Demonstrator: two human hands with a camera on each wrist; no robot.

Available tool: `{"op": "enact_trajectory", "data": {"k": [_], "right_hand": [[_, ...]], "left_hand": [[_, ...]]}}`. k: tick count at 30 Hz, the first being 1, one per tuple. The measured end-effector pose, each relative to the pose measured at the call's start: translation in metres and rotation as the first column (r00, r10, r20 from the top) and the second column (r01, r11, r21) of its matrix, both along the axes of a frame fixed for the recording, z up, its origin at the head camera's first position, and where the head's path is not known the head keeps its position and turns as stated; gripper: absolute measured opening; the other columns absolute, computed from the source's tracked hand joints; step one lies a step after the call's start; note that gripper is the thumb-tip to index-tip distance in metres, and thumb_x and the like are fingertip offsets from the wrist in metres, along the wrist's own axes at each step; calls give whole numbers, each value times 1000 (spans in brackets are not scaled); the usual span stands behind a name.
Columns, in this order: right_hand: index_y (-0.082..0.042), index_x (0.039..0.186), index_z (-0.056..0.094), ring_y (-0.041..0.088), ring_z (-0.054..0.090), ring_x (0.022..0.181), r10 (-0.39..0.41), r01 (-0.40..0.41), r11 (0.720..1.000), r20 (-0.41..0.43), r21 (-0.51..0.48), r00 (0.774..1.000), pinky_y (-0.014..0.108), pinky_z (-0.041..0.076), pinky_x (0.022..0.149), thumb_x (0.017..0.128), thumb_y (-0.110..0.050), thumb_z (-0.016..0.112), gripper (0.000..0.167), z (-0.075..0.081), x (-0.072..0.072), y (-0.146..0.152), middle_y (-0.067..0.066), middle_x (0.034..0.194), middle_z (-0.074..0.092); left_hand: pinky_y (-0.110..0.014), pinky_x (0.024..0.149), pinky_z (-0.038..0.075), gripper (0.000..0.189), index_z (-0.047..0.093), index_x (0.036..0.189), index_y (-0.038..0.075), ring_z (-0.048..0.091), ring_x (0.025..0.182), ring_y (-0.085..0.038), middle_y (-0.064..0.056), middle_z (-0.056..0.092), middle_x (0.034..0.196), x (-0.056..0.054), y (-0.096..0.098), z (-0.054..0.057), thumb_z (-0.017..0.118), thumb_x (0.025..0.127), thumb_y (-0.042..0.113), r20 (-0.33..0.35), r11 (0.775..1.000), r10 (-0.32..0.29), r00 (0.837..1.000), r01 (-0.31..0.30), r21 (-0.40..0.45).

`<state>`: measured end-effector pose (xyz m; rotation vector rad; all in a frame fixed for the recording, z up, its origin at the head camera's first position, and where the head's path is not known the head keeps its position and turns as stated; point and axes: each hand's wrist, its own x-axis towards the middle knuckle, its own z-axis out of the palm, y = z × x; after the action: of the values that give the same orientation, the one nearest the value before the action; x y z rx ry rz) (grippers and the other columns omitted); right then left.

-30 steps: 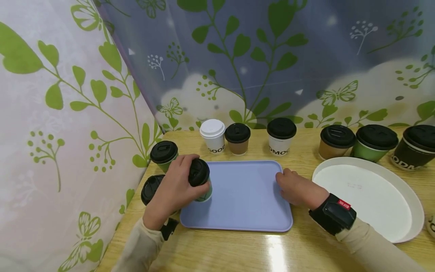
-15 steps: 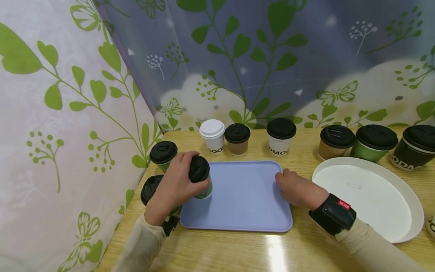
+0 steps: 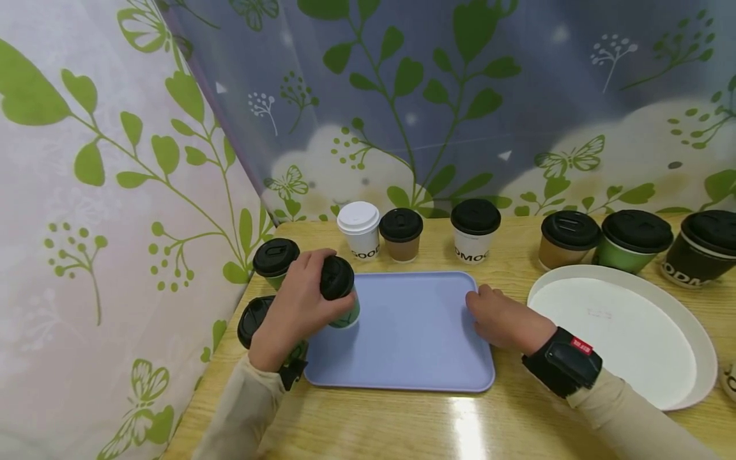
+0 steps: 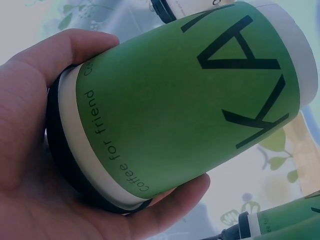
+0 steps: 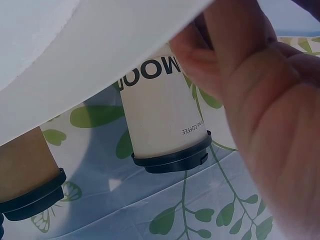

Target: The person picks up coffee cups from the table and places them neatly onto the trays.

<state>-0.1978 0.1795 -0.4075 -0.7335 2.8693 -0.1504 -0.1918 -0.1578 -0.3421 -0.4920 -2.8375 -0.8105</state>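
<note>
My left hand (image 3: 301, 300) grips a green paper coffee cup (image 4: 185, 105) around its black lid, with thumb and fingers on opposite sides. In the head view this cup overlaps the left part of a lilac-blue rectangular tray (image 3: 408, 332). Dark lettering and the words "coffee for friend" run over its green wall in the left wrist view. At the tray's right edge my right hand (image 3: 500, 316) holds the rim with curled fingers; the fingertips are partly hidden. Two more black-lidded cups stand left of the tray, a green cup (image 3: 276, 262) and another cup (image 3: 253, 319) partly behind my left wrist.
Behind the tray stand a white-lidded cup (image 3: 361, 230), a small brown cup (image 3: 401, 235) and a white cup with black lid (image 3: 474, 231). A round white tray (image 3: 621, 345) lies at the right, with several lidded cups behind it. Patterned cloth (image 3: 437, 128) rises behind the table.
My left hand and the green cup have shifted slightly upward in the head view, over the tray's left part. The right hand and the tray have stayed in place.
</note>
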Motion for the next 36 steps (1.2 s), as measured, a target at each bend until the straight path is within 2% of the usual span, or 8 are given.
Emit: {"op": "enact_trajectory", "data": {"k": [10, 17, 22, 36], "right_hand": [[8, 108, 59, 33, 60, 85, -27, 27, 1000, 53, 12, 998, 47, 55, 78, 96, -5, 64, 18, 2, -1, -2, 23, 98, 57], [7, 106, 59, 30, 58, 79, -12, 12, 1000, 19, 11, 1000, 44, 54, 73, 95, -5, 66, 17, 2, 0, -2, 21, 93, 56], [8, 108, 59, 32, 59, 83, -23, 23, 1000, 46, 9, 999, 46, 54, 77, 96, -5, 65, 18, 4, 0, -2, 22, 97, 56], [8, 107, 59, 31, 60, 81, -12, 11, 999, 31, 39, 999, 45, 55, 75, 97, -6, 65, 18, 3, -1, -2, 23, 95, 57]], "left_hand": [[-57, 98, 47, 73, 49, 146, 5, 48, 127, -42, -22, 49, 144, -11, 5, -8, 75, 86, 37, -31, 999, 37, 999, -37, 3], [-57, 100, 46, 73, 49, 146, 3, 47, 128, -42, -24, 49, 143, -15, 5, -11, 75, 86, 38, -33, 999, 52, 998, -52, -5], [-57, 99, 47, 74, 49, 146, 3, 47, 128, -42, -24, 49, 143, -17, 5, -12, 75, 86, 39, -23, 998, 63, 998, -64, -2], [-59, 104, 44, 75, 48, 145, 2, 46, 131, -44, -25, 47, 145, -23, 3, -18, 76, 86, 39, -31, 996, 93, 995, -92, 9]]}}
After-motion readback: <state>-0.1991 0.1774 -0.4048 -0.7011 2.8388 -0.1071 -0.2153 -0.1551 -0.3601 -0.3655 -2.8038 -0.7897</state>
